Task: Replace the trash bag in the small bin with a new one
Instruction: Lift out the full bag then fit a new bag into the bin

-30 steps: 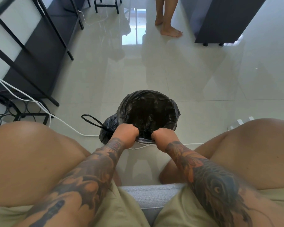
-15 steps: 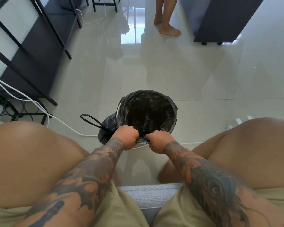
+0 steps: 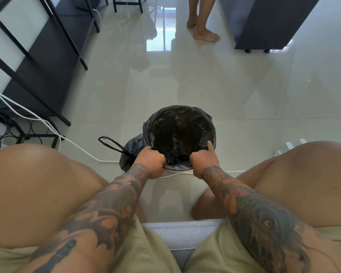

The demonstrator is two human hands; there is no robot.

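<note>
The small bin [image 3: 178, 168] stands on the floor between my knees, lined with a black trash bag [image 3: 180, 129] whose edge is folded over the rim. My left hand [image 3: 151, 161] is closed on the bag's edge at the near left of the rim. At the near right of the rim, my right hand [image 3: 204, 159] grips the bag too, its index finger stretched out along the inside. A tied black bag [image 3: 129, 149] with a loop handle lies on the floor just left of the bin, partly hidden by my left hand.
A black metal shelf frame [image 3: 47, 62] and wire rack [image 3: 4, 133] stand at the left. White cables [image 3: 77, 145] run across the floor behind the bin. Another person's bare feet [image 3: 204, 33] stand far ahead, beside a dark cabinet [image 3: 268, 22]. I sit on a grey seat [image 3: 182, 235].
My hands have moved apart along the near rim. The right hand shifted right and its index finger has stretched out. The bag's opening sits wider over the rim.
</note>
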